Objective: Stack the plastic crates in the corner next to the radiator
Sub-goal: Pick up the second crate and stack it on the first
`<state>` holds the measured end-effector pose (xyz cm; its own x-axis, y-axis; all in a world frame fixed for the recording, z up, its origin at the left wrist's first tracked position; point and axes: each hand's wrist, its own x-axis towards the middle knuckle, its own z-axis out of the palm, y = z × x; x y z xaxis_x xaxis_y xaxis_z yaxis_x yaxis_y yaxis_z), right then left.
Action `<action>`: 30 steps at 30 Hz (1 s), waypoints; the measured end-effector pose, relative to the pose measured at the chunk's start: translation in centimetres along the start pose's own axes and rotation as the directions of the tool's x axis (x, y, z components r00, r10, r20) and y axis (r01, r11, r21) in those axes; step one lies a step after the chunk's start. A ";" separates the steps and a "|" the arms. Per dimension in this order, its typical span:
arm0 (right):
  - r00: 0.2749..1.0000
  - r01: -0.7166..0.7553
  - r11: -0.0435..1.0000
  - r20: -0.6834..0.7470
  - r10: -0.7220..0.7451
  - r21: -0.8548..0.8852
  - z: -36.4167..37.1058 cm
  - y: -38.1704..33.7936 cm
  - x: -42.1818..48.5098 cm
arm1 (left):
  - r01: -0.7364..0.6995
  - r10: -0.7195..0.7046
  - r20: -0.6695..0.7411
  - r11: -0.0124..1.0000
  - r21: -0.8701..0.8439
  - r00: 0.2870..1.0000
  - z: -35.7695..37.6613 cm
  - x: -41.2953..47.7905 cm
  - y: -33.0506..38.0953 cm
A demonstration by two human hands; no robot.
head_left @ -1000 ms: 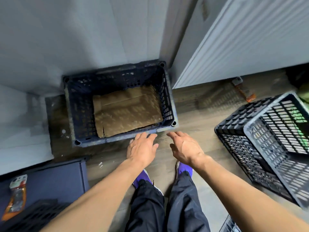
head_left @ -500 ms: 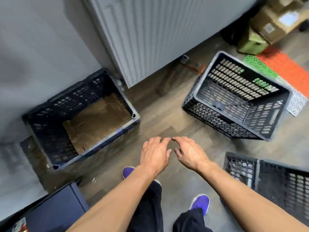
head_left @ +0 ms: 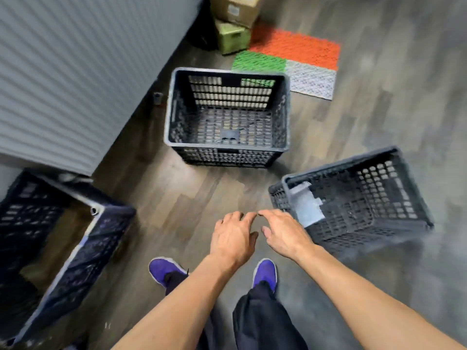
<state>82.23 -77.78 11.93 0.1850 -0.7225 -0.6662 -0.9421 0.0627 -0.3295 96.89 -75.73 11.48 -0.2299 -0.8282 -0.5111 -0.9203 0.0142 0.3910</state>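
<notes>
A dark blue crate (head_left: 83,238) with cardboard in its bottom sits at the lower left, in the corner beside the white radiator (head_left: 75,72). A black slatted crate (head_left: 227,150) stands upright on the floor ahead, next to the radiator. Another black crate (head_left: 366,218) lies tilted at the right, with a grey patch on its near wall. My left hand (head_left: 233,238) and my right hand (head_left: 285,233) hover side by side over the floor between the crates, fingers spread, holding nothing. My right hand is just left of the tilted crate, not touching it.
Orange, green and grey floor mats (head_left: 293,59) lie beyond the middle crate. Cardboard boxes (head_left: 233,21) are stacked at the far end of the radiator. My purple shoes (head_left: 164,270) stand on the wood floor below my hands.
The view has swung right, away from the corner crate toward the two black crates. Both hands stayed empty and close together, now nearer the tilted right crate.
</notes>
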 end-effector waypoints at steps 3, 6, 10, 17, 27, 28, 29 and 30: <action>0.998 -0.058 0.996 -0.031 0.060 0.071 -0.9 4.4 -2.0 | -0.064 0.062 0.045 0.997 0.043 0.997 0.7 1.2 4.7; 0.990 -0.112 0.981 -0.063 0.124 0.157 -1.2 7.9 -3.7 | -0.125 0.116 0.105 0.988 0.091 0.988 1.4 2.2 8.4; 0.971 -0.196 0.942 -0.081 0.225 0.271 -1.4 11.5 -5.7 | -0.211 0.187 0.173 0.968 0.134 0.967 2.3 3.2 12.3; 0.918 -0.347 0.870 -0.065 0.392 0.351 -0.6 15.6 -8.2 | -0.353 0.277 0.333 0.915 0.194 0.901 4.9 4.4 15.0; 0.899 -0.420 0.850 0.020 0.436 0.318 1.5 18.8 -7.3 | -0.403 0.310 0.391 0.897 0.183 0.867 7.6 6.5 16.0; 0.902 -0.417 0.854 0.025 0.431 0.313 1.5 19.2 -7.0 | -0.403 0.306 0.397 0.895 0.189 0.865 7.9 6.8 16.3; 0.906 -0.411 0.858 0.027 0.423 0.307 1.4 19.8 -6.7 | -0.401 0.301 0.401 0.896 0.191 0.865 8.2 7.0 16.7; 0.909 -0.404 0.863 0.030 0.415 0.303 1.4 20.4 -6.6 | -0.396 0.296 0.404 0.898 0.191 0.866 8.6 7.3 17.2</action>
<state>62.20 -70.84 8.68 -0.2147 -0.6098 -0.7629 -0.8030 0.5549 -0.2175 76.66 -76.72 7.96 -0.5995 -0.4866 -0.6355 -0.7957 0.4479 0.4077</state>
